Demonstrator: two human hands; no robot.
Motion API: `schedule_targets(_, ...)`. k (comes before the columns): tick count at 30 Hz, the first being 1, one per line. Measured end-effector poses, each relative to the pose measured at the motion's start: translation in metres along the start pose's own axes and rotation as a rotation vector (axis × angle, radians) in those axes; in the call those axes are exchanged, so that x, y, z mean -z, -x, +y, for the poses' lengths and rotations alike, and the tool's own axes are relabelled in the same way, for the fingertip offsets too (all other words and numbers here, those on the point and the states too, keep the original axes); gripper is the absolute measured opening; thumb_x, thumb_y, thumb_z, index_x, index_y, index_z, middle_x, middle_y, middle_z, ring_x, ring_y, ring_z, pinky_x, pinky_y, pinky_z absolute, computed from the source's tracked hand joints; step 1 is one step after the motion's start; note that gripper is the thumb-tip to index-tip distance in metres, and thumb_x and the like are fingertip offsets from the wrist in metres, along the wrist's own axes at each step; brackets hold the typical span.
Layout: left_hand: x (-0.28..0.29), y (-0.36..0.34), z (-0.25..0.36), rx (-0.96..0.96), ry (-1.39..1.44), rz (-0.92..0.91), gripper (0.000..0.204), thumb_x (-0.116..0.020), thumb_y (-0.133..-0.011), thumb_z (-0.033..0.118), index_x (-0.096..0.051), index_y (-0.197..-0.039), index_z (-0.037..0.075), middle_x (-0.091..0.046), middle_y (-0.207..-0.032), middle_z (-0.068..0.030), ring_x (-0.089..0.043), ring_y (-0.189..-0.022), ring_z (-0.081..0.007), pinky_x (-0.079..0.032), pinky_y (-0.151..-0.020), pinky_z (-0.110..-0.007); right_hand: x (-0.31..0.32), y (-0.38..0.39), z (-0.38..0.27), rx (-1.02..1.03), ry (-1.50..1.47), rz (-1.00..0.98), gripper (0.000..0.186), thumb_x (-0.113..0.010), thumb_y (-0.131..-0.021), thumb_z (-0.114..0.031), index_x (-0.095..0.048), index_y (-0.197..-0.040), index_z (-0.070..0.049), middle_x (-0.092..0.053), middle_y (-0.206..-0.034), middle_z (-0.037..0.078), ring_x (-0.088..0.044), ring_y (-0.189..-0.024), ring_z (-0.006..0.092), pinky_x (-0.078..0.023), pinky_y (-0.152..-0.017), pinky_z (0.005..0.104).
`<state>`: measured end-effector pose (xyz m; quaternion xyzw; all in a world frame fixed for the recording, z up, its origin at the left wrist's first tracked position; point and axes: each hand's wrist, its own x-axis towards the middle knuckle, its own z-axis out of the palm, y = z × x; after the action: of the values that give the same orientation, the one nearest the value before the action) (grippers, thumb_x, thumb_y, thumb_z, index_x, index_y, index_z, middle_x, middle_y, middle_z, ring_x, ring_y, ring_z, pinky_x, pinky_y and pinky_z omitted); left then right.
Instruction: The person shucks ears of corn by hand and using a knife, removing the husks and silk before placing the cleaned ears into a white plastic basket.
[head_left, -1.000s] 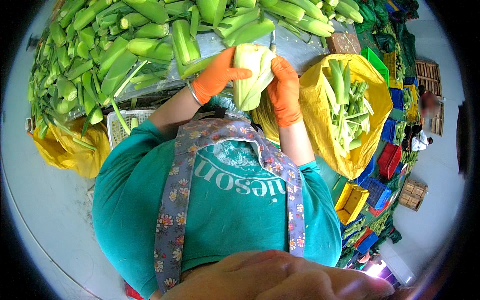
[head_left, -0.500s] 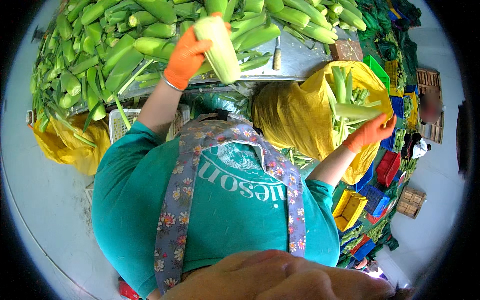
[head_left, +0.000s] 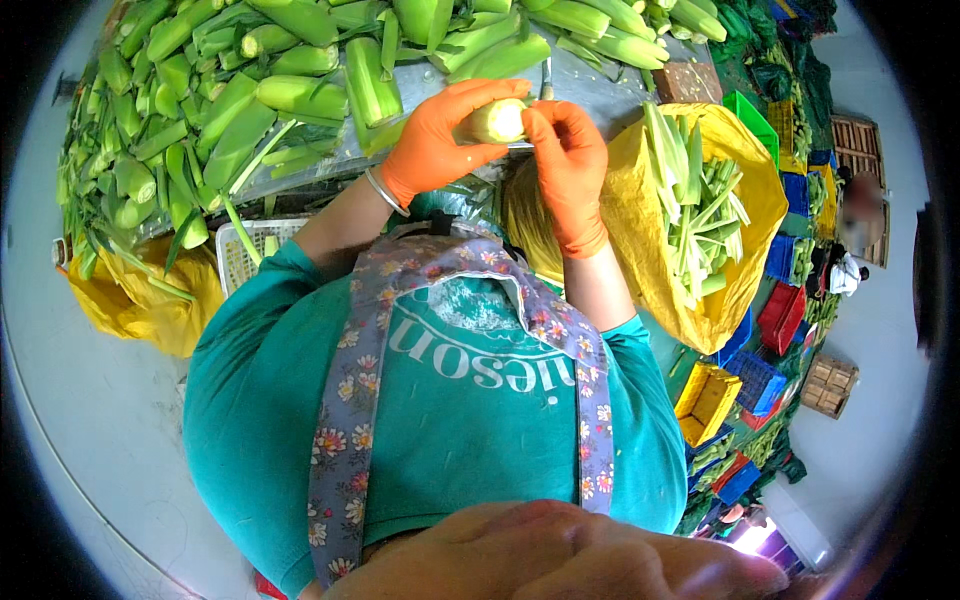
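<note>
In front of my chest, at the table's near edge, my left hand (head_left: 432, 145) in an orange glove wraps round a pale ear of corn (head_left: 505, 121). Its cut round end points toward me; the rest of the ear is mostly hidden by the glove. My right hand (head_left: 574, 165), also gloved in orange, pinches at the right side of that cut end with bent fingers. Whether a strip of husk lies between those fingers is hidden. Many green unpeeled ears of corn (head_left: 300, 97) are piled on the metal table (head_left: 420, 88) beyond my hands.
To the right, a yellow sack (head_left: 640, 270) gapes wide, with stripped husks (head_left: 715, 225) inside. A knife (head_left: 546, 82) lies beyond my hands near a brown block (head_left: 690, 83). At left are a white plastic basket (head_left: 235, 262) and another yellow sack (head_left: 150, 300). Coloured crates (head_left: 708, 402) stand further right.
My right hand has left the yellow sack, where a husk dropped in, and come to the corn. My left hand has brought the ear right and lower, turning its cut end toward me.
</note>
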<state>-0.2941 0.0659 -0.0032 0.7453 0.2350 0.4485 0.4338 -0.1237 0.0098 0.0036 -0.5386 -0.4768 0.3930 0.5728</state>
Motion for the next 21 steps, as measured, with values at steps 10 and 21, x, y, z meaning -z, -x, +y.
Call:
schedule_targets(10,0.012,0.019,-0.008,0.079,-0.118,0.072,0.064,-0.076,-0.071,0.0,-0.061,-0.132,0.011,-0.063,-0.132,-0.0051,-0.059,-0.119,-0.0238,-0.046,-0.103,-0.034,0.023,-0.019,-0.019,-0.067,0.003,-0.054,0.021,-0.06,-0.099,-0.02,-0.065,-0.097,0.0,-0.06,-0.081,0.002,-0.054,-0.077,0.0118,-0.045,-0.076,0.0254)
schedule_targets(21,0.009,0.015,-0.014,0.027,-0.186,0.061,0.066,-0.078,-0.069,0.003,-0.062,-0.131,0.014,-0.064,-0.13,-0.0066,-0.06,-0.115,-0.0271,-0.047,-0.1,-0.035,0.001,-0.01,0.006,0.162,0.43,-0.188,0.016,-0.06,-0.096,-0.017,-0.06,-0.087,-0.003,-0.058,-0.071,0.007,-0.054,-0.063,0.0194,-0.044,-0.06,0.0364)
